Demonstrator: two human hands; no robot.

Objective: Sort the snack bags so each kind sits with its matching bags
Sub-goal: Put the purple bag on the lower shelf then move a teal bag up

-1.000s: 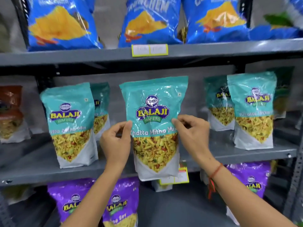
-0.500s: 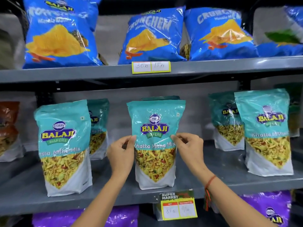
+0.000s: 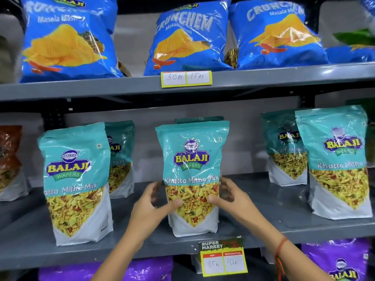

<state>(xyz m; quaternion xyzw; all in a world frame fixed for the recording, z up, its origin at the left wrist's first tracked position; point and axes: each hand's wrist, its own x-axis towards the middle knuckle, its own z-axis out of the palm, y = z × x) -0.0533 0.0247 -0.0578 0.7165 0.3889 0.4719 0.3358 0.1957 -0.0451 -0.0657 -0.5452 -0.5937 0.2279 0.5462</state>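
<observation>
— The left hand [image 3: 151, 205] and the right hand [image 3: 231, 196] clasped a teal Khatta Mitha Mix bag [image 3: 192, 175] from either side, thumbs pressed on its clear window, as it stood upright on the grey middle shelf [image 3: 253, 228].

— And where did its matching bags stand?

— On the same shelf: a second teal bag [image 3: 75, 183] stood to the left with another [image 3: 120, 159] just behind it, and two more, one at the front [image 3: 338, 161] and one behind [image 3: 284, 147], stood to the right. A further teal bag top [image 3: 199, 119] showed directly behind the held one.

— What else did the rack carry?

— Blue Crunchem chip bags [image 3: 188, 37] leaned along the upper shelf [image 3: 81, 90], above a yellow-edged price label [image 3: 186, 78]. Purple bags [image 3: 341, 260] sat on the level below, beside a supermarket price tag [image 3: 223, 256] fixed to the middle shelf's edge. A red thread bracelet [image 3: 281, 248] circled the right wrist, and a reddish-brown bag [image 3: 10, 159] stood at the far left
</observation>
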